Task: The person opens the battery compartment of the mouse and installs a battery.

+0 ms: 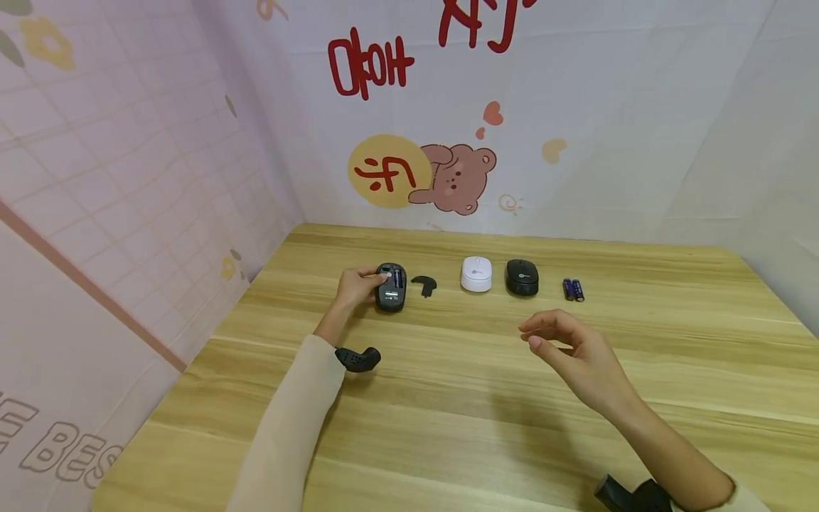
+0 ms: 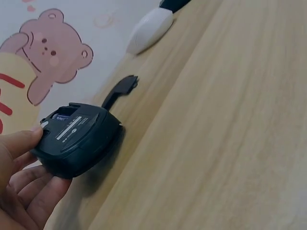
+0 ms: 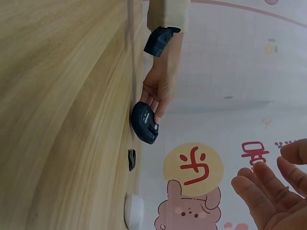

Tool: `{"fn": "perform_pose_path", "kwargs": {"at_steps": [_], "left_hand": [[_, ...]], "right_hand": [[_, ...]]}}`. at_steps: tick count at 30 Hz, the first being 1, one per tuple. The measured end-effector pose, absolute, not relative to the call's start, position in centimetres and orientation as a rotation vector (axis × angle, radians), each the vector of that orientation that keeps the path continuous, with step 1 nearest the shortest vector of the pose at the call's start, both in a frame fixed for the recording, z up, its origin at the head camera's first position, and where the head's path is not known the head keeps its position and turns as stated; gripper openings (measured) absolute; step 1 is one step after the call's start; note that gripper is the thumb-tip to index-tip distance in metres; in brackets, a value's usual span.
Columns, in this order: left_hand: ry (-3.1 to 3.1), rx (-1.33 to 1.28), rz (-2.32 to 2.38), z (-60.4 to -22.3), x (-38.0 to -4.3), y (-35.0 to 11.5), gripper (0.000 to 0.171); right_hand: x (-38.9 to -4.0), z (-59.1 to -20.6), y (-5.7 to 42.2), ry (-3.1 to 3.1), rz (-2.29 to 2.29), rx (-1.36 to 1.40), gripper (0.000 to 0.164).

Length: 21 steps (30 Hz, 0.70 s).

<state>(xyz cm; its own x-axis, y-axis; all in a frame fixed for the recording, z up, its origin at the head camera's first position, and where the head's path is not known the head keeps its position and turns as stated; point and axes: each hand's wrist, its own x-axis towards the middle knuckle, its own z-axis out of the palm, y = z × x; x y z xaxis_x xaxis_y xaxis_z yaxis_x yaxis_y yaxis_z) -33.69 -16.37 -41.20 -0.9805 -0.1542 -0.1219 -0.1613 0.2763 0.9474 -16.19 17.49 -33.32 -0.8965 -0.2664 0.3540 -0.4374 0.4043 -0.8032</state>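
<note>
My left hand (image 1: 357, 286) grips a black computer mouse (image 1: 391, 299) by its side, thumb on the underside and fingers beneath. The mouse is turned bottom up, its battery compartment uncovered with a battery (image 1: 398, 278) inside. In the left wrist view the mouse (image 2: 79, 139) is tilted, with its shadow on the table below. Right beside it lies the loose black battery cover (image 1: 425, 286). My right hand (image 1: 576, 359) hovers over the table, fingers loosely bent and nothing in them; the right wrist view shows its spread fingers (image 3: 268, 187).
A white mouse (image 1: 476, 274) and another black mouse (image 1: 522, 278) stand upright toward the back of the wooden table (image 1: 435, 412). To their right lie two batteries (image 1: 573, 290) side by side. A printed cloth wall (image 1: 608, 142) rises behind the table, another on the left.
</note>
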Motion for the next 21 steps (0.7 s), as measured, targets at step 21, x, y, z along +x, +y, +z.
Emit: {"fn": "perform_pose_path", "kwargs": {"at_steps": [21], "left_hand": [[2.829, -0.316, 1.55, -41.7, -34.8, -15.9, 0.037]], "right_hand": [[-16.5, -33.9, 17.5, -2.454, 1.549, 0.66, 0.015]]}}
